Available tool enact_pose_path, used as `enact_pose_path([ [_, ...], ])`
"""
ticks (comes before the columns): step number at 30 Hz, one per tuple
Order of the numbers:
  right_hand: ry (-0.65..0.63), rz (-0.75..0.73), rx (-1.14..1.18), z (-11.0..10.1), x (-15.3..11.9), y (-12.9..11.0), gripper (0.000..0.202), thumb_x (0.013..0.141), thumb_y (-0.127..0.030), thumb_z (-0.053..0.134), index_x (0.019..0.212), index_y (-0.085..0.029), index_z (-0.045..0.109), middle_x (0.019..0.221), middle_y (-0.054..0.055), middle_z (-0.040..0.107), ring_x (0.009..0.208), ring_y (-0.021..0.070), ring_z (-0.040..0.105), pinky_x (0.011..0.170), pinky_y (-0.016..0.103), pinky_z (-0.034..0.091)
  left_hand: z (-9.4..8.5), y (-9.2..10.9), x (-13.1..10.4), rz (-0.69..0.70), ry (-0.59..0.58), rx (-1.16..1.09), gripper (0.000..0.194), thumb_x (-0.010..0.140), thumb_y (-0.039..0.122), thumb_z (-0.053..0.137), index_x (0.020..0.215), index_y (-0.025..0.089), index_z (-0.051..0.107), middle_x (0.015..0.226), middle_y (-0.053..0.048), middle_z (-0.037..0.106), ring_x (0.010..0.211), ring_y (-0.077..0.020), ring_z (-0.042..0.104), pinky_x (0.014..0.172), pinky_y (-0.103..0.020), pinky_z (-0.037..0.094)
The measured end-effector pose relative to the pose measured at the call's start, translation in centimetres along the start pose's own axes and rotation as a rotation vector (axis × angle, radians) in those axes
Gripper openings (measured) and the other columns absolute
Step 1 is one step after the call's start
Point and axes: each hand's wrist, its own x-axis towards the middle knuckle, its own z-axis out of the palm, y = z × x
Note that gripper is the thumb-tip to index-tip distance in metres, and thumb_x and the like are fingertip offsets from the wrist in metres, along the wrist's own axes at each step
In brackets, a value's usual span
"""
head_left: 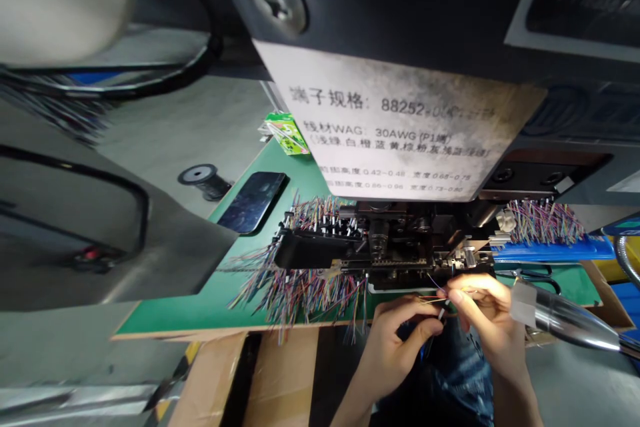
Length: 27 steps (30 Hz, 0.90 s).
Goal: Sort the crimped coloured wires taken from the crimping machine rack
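Observation:
In the head view, my left hand (395, 337) is closed in a pinch at the lower right of centre. It grips a bundle of thin coloured wires (431, 298), with a small white piece (442, 313) close to its thumb. My right hand (483, 307), beside it, pinches the same wires between thumb and fingers. One purple wire sticks up toward the machine's tooling (395, 265), just beyond my hands. The far ends of the bundle are partly hidden by my fingers.
A labelled machine head (400, 120) hangs over the green table (160, 310). Piles of coloured wires (305, 297) lie left of the tooling, near a phone (253, 201) and a spool (200, 177). A metal lamp neck (575, 323) reaches in beside my right hand. Scissors (540, 273) lie behind it.

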Motion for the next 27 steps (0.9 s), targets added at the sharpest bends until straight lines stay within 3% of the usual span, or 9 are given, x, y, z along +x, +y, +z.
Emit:
enact_pose_path([
  [6,0.005,0.027,0.069,0.21,0.05,0.05,0.015,0.096,-0.039,0.077,0.098,-0.024,0.079,0.078,0.002,0.081,0.049,0.0152,0.060,0.049,0.029,0.051,0.17,-0.48,-0.03,0.029,0.018,0.046,0.015,0.089,0.015,0.077,0.086,0.025,0.088,0.093,-0.003,0.089,0.086,-0.0220,0.083,0.087,-0.026,0.061],
  [27,0.011,0.051,0.053,0.24,0.05,0.17,0.021,0.095,-0.045,0.079,0.095,-0.024,0.083,0.067,0.001,0.076,0.049,0.0142,0.058,0.050,0.026,0.049,0.09,-0.95,-0.13,0.088,0.046,0.036,0.016,0.088,0.011,0.080,0.088,0.024,0.088,0.096,-0.002,0.089,0.084,-0.0198,0.084,0.085,-0.022,0.062],
])
